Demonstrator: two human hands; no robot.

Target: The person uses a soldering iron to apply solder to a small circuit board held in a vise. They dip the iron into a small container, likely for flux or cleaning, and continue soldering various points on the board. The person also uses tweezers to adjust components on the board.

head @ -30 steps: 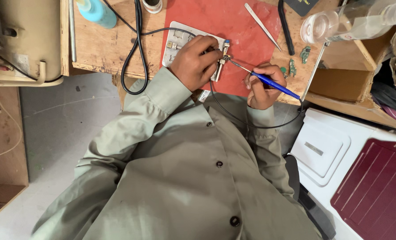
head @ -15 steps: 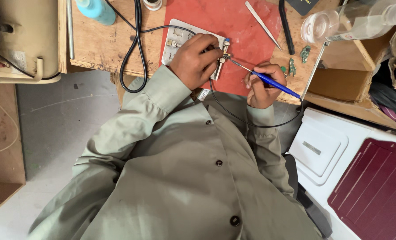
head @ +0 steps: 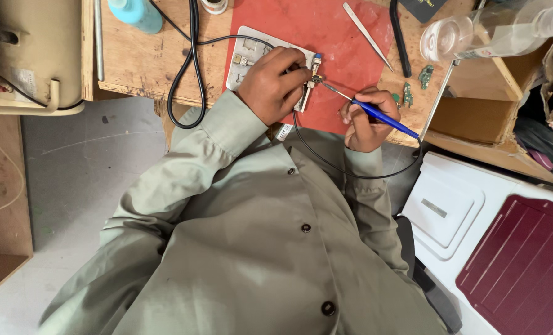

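Observation:
My left hand (head: pixel 274 80) rests on a metal holder plate (head: pixel 251 56) lying on a red mat (head: pixel 326 37), its fingers pinching a small part (head: pixel 314 77) at the plate's right edge. My right hand (head: pixel 364 118) grips a blue-handled soldering iron (head: pixel 385 118), whose thin tip reaches up-left to that small part. A black cable runs from the iron down and around below my hands. Both sleeves are grey-green.
A wooden bench (head: pixel 140 62) carries a looped black cable (head: pixel 186 74), a teal bottle (head: pixel 137 11), tweezers (head: pixel 368 36), small green circuit boards (head: pixel 424 76) and a clear plastic bottle (head: pixel 475 31). A beige machine (head: pixel 31 56) stands left. White and maroon cases (head: pixel 512 260) lie right.
Both hands hold almost the same pose on the plate and the iron. The view has shifted only slightly.

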